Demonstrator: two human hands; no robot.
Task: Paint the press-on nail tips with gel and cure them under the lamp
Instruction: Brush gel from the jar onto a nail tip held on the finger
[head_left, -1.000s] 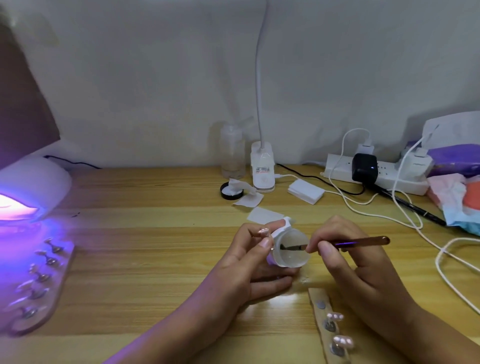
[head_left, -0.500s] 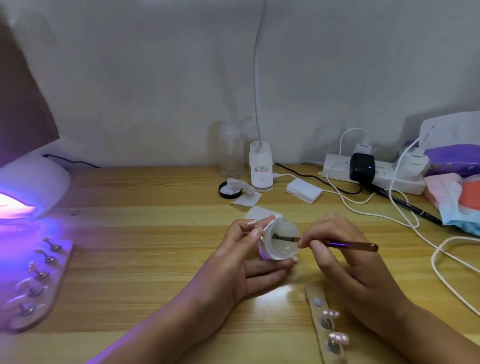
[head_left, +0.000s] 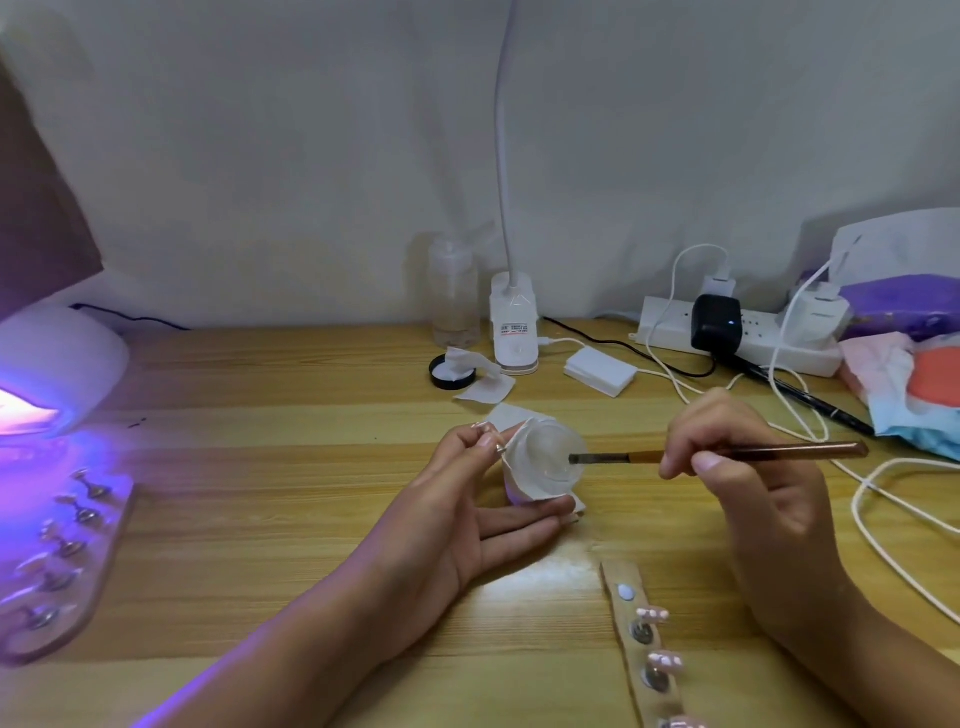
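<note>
Nail tips (head_left: 666, 661), 2 pink ones on little stands, sit on a tan holder strip (head_left: 613, 574) at 5 o'clock on the wooden tabletop (head_left: 291, 499); a 3rd is cut off by the bottom edge. Just beyond, near the centre, the left hand (head_left: 457, 514) holds a small clear jar (head_left: 545, 460) wrapped in white paper. Its thumb and forefinger pinch the wrap at the jar's 9 o'clock side, and the other fingers lie straight beneath. The jar is tilted, mouth toward the camera. From 3 o'clock the right hand (head_left: 727, 467) has its fingers clamped on a copper-coloured brush (head_left: 789, 451), whose dark bristles lie across the jar's mouth. At 8 o'clock a 2nd strip (head_left: 98, 561) of stands lies in violet glow, just before the lit curing lamp (head_left: 67, 358) at 9 o'clock. Farther back, at 12 o'clock, stand a clear bottle (head_left: 454, 296) and a white desk-lamp base (head_left: 514, 327), with a black lid (head_left: 451, 371) before them. A power strip (head_left: 763, 345) with plugs lies at 2 o'clock.
</note>
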